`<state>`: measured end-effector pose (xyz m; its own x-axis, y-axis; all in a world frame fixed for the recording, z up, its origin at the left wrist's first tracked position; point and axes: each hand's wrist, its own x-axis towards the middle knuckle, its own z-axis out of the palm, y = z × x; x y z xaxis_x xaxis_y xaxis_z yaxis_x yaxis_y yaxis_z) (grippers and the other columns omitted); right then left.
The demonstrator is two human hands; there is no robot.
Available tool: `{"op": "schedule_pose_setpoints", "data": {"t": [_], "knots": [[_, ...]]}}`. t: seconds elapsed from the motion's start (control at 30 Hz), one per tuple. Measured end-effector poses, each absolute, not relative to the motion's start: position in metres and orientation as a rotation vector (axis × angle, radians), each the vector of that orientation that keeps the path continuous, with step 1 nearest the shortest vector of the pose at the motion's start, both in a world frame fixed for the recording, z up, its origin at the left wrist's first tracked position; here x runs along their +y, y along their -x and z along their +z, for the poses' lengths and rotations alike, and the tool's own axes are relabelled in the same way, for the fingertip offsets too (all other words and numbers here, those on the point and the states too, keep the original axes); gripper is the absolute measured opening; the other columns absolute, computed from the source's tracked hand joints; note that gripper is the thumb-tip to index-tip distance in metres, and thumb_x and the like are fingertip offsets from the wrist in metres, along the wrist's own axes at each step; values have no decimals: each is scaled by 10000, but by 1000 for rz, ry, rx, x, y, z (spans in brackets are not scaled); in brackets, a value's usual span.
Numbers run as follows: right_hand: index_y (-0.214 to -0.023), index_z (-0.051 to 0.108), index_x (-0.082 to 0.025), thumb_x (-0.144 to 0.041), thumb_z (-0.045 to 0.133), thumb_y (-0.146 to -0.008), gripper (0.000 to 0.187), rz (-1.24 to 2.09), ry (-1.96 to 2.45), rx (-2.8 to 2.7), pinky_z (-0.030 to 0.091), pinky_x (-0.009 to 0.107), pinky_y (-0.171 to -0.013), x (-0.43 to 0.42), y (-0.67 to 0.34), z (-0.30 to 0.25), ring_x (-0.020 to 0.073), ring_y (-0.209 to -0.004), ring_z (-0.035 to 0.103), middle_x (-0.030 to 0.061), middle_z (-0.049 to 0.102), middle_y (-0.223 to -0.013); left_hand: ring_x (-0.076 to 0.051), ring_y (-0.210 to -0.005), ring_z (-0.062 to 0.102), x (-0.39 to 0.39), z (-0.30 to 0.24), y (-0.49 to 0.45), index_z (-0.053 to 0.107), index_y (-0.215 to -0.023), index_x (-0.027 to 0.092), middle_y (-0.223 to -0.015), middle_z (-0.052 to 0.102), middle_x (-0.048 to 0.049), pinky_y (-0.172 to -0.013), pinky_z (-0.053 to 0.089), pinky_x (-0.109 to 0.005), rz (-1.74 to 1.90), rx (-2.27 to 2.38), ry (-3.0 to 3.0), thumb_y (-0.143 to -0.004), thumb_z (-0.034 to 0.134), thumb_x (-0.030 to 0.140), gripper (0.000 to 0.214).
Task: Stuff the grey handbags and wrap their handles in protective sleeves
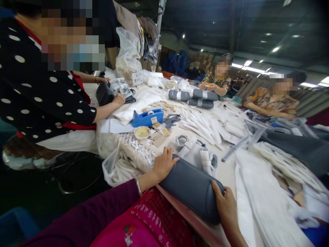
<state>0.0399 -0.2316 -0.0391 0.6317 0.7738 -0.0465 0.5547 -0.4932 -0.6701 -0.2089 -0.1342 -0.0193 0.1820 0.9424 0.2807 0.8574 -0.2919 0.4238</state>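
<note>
A long dark blue-grey case with rounded ends lies at the table's near edge, just in front of my body. My left hand grips its left end, fingers over the far rim. At the right end, my right hand is closed around the corner, thumb on top and the other fingers mostly hidden underneath. Just behind the case sit a pale grey wrapped bundle, a coiled grey cable and a white-wrapped roll.
A blue tape dispenser and a small round tub stand beyond my left hand. Three banded cases lie farther back. White padding strips cover the middle. A co-worker at the left handles a dark case; two people sit across.
</note>
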Motion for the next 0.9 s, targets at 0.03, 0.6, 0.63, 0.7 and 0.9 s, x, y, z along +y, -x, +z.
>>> {"op": "schedule_pose_setpoints", "data": {"t": [0.03, 0.6, 0.63, 0.7, 0.9], "knots": [[-802, 506, -200, -729, 469, -713, 537, 450, 2229, -1038, 393, 338, -660, -232, -38, -38, 246, -702, 540, 27, 559, -670, -248, -1001, 576, -135, -17, 204, 471, -1146, 187, -1176, 524, -115, -811, 454, -386, 730, 1743, -2441, -915, 436, 373, 299], [-1437, 215, -127, -454, 556, -748, 835, -274, 2330, -1581, 421, 472, -823, -149, 23, 18, 396, -1055, 519, 232, 452, -1282, -221, -973, 523, -143, -23, 184, 515, -1114, 119, -997, 594, -102, -872, 376, -359, 962, 848, -3006, -923, 407, 300, 285], [-1436, 221, -142, -436, 554, -744, 822, -259, 2342, -1566, 425, 467, -815, -147, 24, 18, 388, -1043, 527, 219, 471, -1267, -216, -951, 529, -144, -24, 186, 525, -1098, 122, -980, 595, -99, -863, 378, -360, 995, 829, -3001, -923, 402, 289, 272], [-1426, 239, -154, -416, 546, -737, 798, -193, 2305, -1525, 428, 445, -813, -146, 18, 16, 356, -1025, 537, 185, 515, -1222, -203, -900, 542, -145, -24, 189, 544, -1066, 125, -940, 596, -89, -840, 383, -361, 1065, 788, -2991, -920, 398, 257, 245], [-1062, 577, -108, -472, 529, -734, 493, 38, 2169, -1489, 445, 386, -682, -154, -21, 12, 272, -794, 546, 85, 543, -860, -198, -837, 563, -150, -31, 190, 592, -968, 128, -874, 597, -83, -834, 390, -402, 1250, 844, -2847, -889, 402, 164, 209]]}}
